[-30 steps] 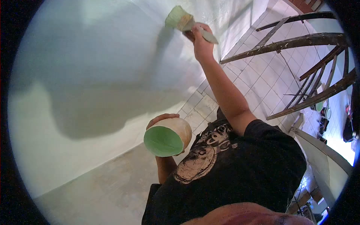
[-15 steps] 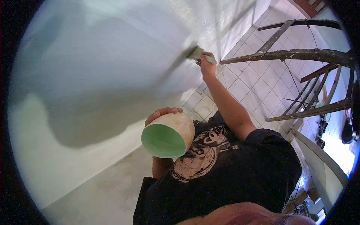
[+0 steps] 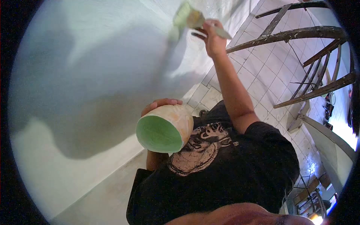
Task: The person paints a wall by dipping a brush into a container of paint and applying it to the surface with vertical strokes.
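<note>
A wide brush (image 3: 191, 18) is in my right hand (image 3: 215, 39), its handle pinched between the fingers. Its bristles carry pale green paint and lie at or close to the pale wall (image 3: 123, 33); whether they touch is blurred. Against my chest, my left hand (image 3: 162, 102) wraps round a rounded container (image 3: 185, 122) with a whitish, stained outside. Light green paint (image 3: 159, 134) shows through its open mouth, which is tilted toward the camera. Most of my left palm is hidden behind the container.
A dark wooden ladder (image 3: 288, 35) stands at the upper right on the white tiled floor (image 3: 262, 84). Below it at the right is a curved pale edge (image 3: 330, 135). Several small items lie at the far right. The wall's base runs along the lower left.
My right hand and the brush have moved up along the wall, and the brush has turned so its green bristles show. The container has shifted slightly left and up.
</note>
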`<state>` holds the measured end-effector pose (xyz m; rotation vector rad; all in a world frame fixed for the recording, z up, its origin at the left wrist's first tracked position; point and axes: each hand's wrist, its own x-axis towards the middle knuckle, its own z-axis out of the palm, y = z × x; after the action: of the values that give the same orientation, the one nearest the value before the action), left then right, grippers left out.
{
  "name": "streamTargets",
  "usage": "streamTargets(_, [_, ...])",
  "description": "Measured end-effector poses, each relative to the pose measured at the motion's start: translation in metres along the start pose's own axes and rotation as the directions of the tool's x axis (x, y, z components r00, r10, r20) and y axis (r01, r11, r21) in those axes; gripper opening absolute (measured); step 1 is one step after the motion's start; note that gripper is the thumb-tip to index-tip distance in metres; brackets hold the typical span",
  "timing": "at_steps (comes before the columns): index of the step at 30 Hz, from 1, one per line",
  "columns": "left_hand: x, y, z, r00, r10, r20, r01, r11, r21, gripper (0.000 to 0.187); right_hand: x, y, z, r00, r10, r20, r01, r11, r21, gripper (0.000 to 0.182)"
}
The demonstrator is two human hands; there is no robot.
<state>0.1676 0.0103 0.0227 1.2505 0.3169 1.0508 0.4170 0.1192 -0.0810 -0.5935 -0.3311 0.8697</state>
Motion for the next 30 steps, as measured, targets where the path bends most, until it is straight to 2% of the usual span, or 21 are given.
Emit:
streamTargets(2, [0.0, -0.003, -0.006, 1.0, -0.006, 0.014, 0.006, 1.0, 0.001, 0.038, -0.008, 0.044, -0.043, 0.982, 0.104, -0.16, -0.103, 0.995, 0.01, 0.017])
streamTargets(3, [0.0, -0.004, -0.01, 0.998, -0.057, 0.02, 0.058, 0.998, -0.024, 0.04, -0.013, 0.065, -0.067, 0.969, 0.128, -0.209, -0.127, 0.992, 0.018, 0.017])
streamTargets(4, [-0.002, -0.005, -0.011, 0.994, -0.11, 0.026, 0.111, 0.993, -0.05, 0.043, -0.017, 0.087, -0.093, 0.951, 0.155, -0.268, -0.174, 0.984, -0.049, 0.018])
streamTargets(6, [0.001, -0.006, -0.005, 0.996, -0.068, 0.058, 0.068, 0.998, 0.0, 0.041, -0.026, 0.128, -0.15, 0.927, 0.175, -0.332, -0.222, 0.969, -0.107, 0.018])
streamTargets(8, [-0.001, -0.004, -0.003, 0.994, -0.021, 0.108, 0.016, 0.999, 0.048, 0.039, -0.03, 0.158, -0.202, 0.909, 0.245, -0.337, -0.378, 0.826, -0.418, 0.019])
streamTargets(9, [-0.006, -0.003, -0.004, 0.995, -0.091, 0.048, 0.091, 0.996, 0.008, 0.039, -0.026, 0.161, -0.212, 0.913, 0.236, -0.334, -0.366, 0.835, -0.412, 0.019])
streamTargets(10, [-0.006, -0.002, -0.003, 0.987, -0.162, -0.011, 0.162, 0.986, -0.034, 0.04, -0.024, 0.161, -0.215, 0.896, 0.215, -0.388, -0.371, 0.843, -0.389, 0.018])
streamTargets(11, [-0.004, -0.005, -0.003, 0.987, -0.161, -0.005, 0.161, 0.987, -0.026, 0.04, -0.022, 0.163, -0.217, 0.874, 0.2, -0.444, -0.38, 0.85, -0.366, 0.018])
streamTargets(12, [-0.005, -0.007, 0.002, 0.991, -0.135, -0.01, 0.135, 0.991, 0.019, 0.04, -0.018, 0.17, -0.216, 0.883, 0.123, -0.454, -0.321, 0.862, -0.392, 0.014])
streamTargets(15, [-0.012, -0.005, 0.003, 0.994, -0.103, -0.03, 0.105, 0.989, 0.103, 0.041, 0.001, 0.174, -0.185, 0.917, 0.131, -0.377, -0.286, 0.874, -0.392, 0.014])
streamTargets(17, [-0.006, -0.001, 0.005, 0.996, -0.086, -0.038, 0.091, 0.985, 0.144, 0.041, 0.004, 0.147, -0.139, 0.899, 0.101, -0.426, -0.311, 0.832, -0.46, 0.014])
streamTargets(20, [-0.001, 0.005, 0.015, 0.976, -0.172, -0.133, 0.182, 0.981, 0.063, 0.041, -0.002, 0.112, -0.107, 0.924, 0.136, -0.358, -0.222, 0.952, -0.212, 0.013])
streamTargets(21, [-0.004, 0.002, 0.009, 0.972, -0.176, -0.155, 0.188, 0.979, 0.072, 0.037, -0.002, 0.093, -0.095, 0.919, 0.15, -0.364, -0.244, 0.943, -0.226, 0.013])
streamTargets(23, [-0.009, -0.003, 0.008, 0.962, -0.188, -0.198, 0.205, 0.976, 0.069, 0.034, -0.004, 0.062, -0.074, 0.948, 0.166, -0.272, -0.152, 0.986, 0.073, 0.014])
streamTargets(24, [-0.005, -0.003, 0.012, 0.968, -0.183, -0.174, 0.204, 0.973, 0.105, 0.034, -0.006, 0.059, -0.077, 0.946, 0.175, -0.273, -0.163, 0.984, 0.065, 0.014])
streamTargets(26, [0.0, -0.004, 0.012, 0.976, -0.174, -0.134, 0.193, 0.97, 0.15, 0.035, -0.001, 0.052, -0.082, 0.992, 0.063, -0.109, -0.027, 0.95, 0.31, 0.014])
streamTargets(27, [0.0, -0.006, 0.011, 0.981, -0.168, -0.1, 0.181, 0.974, 0.137, 0.035, -0.002, 0.058, -0.084, 0.993, 0.058, -0.107, -0.021, 0.948, 0.318, 0.014])
streamTargets(30, [0.007, -0.005, 0.01, 0.986, -0.162, -0.047, 0.167, 0.978, 0.127, 0.036, -0.013, 0.108, -0.109, 0.987, 0.107, -0.12, -0.086, 0.982, 0.169, 0.013])
